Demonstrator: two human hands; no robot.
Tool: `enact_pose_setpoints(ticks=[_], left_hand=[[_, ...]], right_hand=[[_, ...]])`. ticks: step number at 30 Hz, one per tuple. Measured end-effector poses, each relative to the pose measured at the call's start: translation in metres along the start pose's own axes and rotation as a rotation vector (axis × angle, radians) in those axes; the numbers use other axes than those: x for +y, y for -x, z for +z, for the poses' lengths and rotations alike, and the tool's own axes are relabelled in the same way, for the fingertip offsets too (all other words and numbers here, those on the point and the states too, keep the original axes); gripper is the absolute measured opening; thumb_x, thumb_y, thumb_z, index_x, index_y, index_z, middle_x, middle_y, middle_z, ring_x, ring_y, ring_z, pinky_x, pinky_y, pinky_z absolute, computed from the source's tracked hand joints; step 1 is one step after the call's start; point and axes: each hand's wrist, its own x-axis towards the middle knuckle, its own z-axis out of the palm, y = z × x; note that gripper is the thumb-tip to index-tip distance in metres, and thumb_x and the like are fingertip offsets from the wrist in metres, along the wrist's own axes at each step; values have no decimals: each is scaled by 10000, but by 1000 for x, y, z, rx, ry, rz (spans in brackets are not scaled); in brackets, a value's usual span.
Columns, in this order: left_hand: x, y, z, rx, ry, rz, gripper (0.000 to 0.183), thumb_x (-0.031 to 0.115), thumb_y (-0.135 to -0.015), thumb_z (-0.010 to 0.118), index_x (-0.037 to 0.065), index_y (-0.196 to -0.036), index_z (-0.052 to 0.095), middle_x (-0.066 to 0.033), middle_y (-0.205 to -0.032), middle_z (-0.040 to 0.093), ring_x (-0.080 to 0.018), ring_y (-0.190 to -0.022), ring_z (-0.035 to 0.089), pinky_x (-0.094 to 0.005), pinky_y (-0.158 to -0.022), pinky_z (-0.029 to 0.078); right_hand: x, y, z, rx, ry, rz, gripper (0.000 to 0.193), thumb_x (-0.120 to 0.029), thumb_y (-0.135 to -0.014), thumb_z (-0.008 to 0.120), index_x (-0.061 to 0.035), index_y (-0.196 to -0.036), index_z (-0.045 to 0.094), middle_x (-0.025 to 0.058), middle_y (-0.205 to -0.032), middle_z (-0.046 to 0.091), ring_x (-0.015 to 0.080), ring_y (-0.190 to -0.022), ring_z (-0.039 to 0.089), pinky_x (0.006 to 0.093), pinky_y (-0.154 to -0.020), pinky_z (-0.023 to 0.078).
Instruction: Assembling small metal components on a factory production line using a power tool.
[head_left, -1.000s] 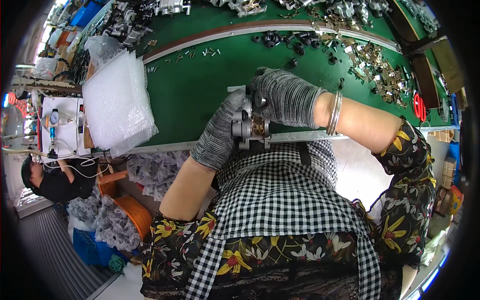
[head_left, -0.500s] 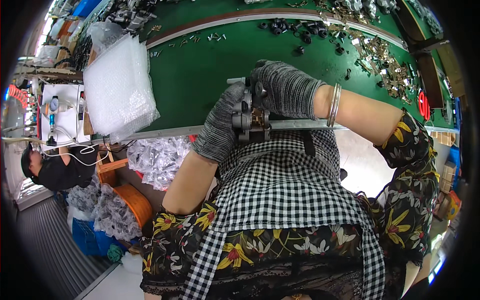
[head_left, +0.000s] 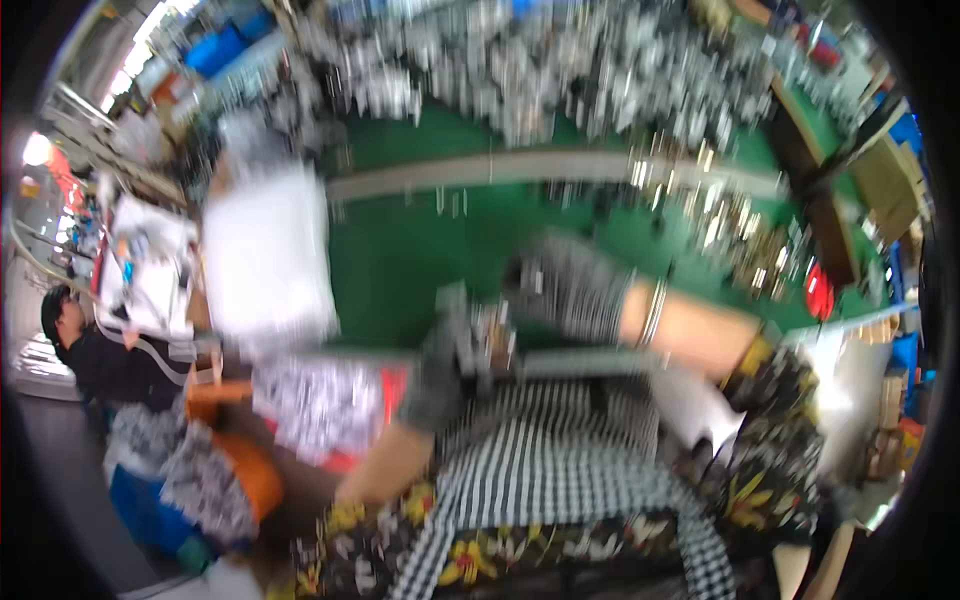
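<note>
Motion smears the whole head view. My left hand (head_left: 436, 375), in a grey knitted glove, is closed around a metal mechanism (head_left: 492, 338) with silvery and brassy parts, held at the near edge of the green worktable (head_left: 400, 270). My right hand (head_left: 575, 288), gloved likewise, hovers just to the right of and beyond the mechanism, apart from it. Its fingers are curled, and a small greyish thing seems to show at their tips, too blurred to name.
A stack of white bubble wrap (head_left: 268, 255) lies at the table's left. Brassy small parts (head_left: 745, 235) are spread at the right by red-handled scissors (head_left: 820, 292). Many metal castings (head_left: 540, 75) fill the far side beyond a raised strip (head_left: 480, 172). A person (head_left: 105, 345) is at far left.
The view has shifted, bringing more of the far castings into sight. My right hand has drawn off the mechanism, leaving a gap; my left hand keeps hold of it.
</note>
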Motion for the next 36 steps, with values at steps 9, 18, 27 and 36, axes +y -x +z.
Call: enact_pose_setpoints(ticks=[9,18,27,36], left_hand=[[-25,-5,-5,99,-318,383,244,142,-833,677,90,-1029,542,4,-908,559,-119,-808,565,-284,-727,500],[-17,-21,-13,188,-642,585,495,165,-770,752,25,-1145,459,-74,-975,593,-150,-869,593,-303,-807,508],[-12,5,-10,136,-1023,362,767,291,-652,835,13,-1248,441,-99,-1038,628,-187,-940,617,-319,-866,504],[-27,54,5,459,-1049,572,758,234,-654,849,32,-1257,436,-120,-1092,594,-216,-980,600,-322,-851,504]], right_hand=[[-17,7,-10,349,-467,452,335,-340,-835,665,-8,-793,642,94,-580,554,160,-534,516,304,-563,467],[-5,1,-21,356,-500,494,285,-316,-845,653,-38,-781,639,83,-573,545,211,-515,507,327,-520,441],[-9,33,14,494,50,-28,207,-140,-825,631,-154,-1031,618,79,-691,547,242,-572,558,344,-449,448],[-27,46,-6,555,-588,480,355,-346,-898,595,-67,-681,562,36,-548,547,127,-462,514,259,-421,374]])
